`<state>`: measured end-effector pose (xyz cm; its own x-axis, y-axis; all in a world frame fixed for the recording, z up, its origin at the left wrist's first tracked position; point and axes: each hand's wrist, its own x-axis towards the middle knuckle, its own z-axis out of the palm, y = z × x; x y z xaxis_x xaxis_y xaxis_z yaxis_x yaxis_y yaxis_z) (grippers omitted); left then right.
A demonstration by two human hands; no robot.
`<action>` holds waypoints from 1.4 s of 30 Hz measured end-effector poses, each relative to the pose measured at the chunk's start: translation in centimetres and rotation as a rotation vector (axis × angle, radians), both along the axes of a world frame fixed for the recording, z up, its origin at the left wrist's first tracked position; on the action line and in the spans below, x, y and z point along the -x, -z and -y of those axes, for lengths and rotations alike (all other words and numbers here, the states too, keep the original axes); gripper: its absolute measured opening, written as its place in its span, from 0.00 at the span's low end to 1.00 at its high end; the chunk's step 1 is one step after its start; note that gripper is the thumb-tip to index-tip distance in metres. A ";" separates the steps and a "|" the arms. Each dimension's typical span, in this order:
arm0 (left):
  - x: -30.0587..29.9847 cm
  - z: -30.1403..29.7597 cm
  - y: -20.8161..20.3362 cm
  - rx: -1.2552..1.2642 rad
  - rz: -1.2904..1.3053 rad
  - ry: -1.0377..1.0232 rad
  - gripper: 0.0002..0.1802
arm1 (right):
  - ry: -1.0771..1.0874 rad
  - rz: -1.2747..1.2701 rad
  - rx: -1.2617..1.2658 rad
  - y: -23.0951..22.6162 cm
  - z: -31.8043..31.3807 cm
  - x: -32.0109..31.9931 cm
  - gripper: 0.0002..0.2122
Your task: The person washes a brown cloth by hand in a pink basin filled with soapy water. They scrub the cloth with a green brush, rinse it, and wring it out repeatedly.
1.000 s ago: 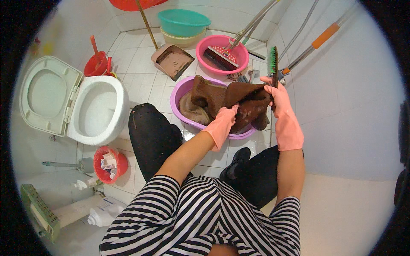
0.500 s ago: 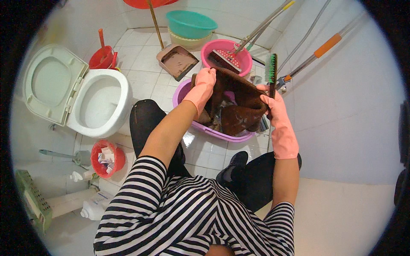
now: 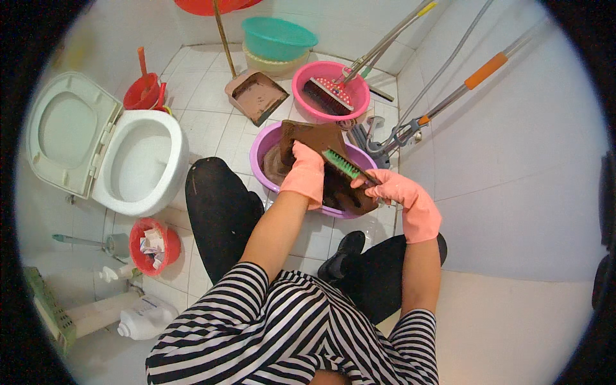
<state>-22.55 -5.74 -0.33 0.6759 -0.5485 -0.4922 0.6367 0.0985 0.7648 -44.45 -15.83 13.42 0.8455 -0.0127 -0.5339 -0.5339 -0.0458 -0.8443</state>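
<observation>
A wet dark brown cloth hangs over and into a purple basin on the floor in front of my knees. My left hand, in a pink rubber glove, is closed on the cloth near its middle. My right hand, gloved the same way, grips a scrub brush by its handle. The brush has green bristles and lies slantwise just over the cloth, beside my left hand. Whether the bristles touch the cloth I cannot tell. Greyish water shows at the basin's left side.
Behind stands a pink basin with a broom head in it. A dustpan, a teal basin and a mop are around it. At left are a toilet, a red waste bin and a white bottle.
The cloth has come down from a spread, lifted position into the basin. My right hand has let go of its edge and tilted the brush leftward over it. My left hand has moved lower.
</observation>
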 end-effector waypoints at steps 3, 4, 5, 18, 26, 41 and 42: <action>-1.2 -3.5 -3.2 0.268 0.284 0.067 0.23 | 0.134 -0.016 0.162 -0.3 0.4 -1.8 0.18; -1.4 -3.8 -3.6 0.568 0.184 0.082 0.20 | 0.211 0.002 0.230 -0.6 0.4 -1.8 0.18; -1.1 -4.2 -3.6 0.688 0.129 0.164 0.19 | 0.343 0.225 0.236 1.0 1.2 -1.8 0.18; 1.3 -3.9 1.3 0.788 -0.305 0.662 0.23 | 0.569 -0.015 0.290 1.7 2.6 -8.9 0.19; 5.8 -5.1 1.9 0.533 -0.244 0.741 0.30 | 0.566 -0.119 0.814 5.8 3.2 -7.3 0.12; 10.2 -5.3 4.5 0.580 -0.860 0.427 0.27 | 1.105 0.313 -0.253 1.9 5.7 -5.2 0.16; 10.7 -5.3 1.7 0.390 -0.900 0.198 0.30 | 1.131 0.309 -0.297 2.3 6.0 -4.4 0.16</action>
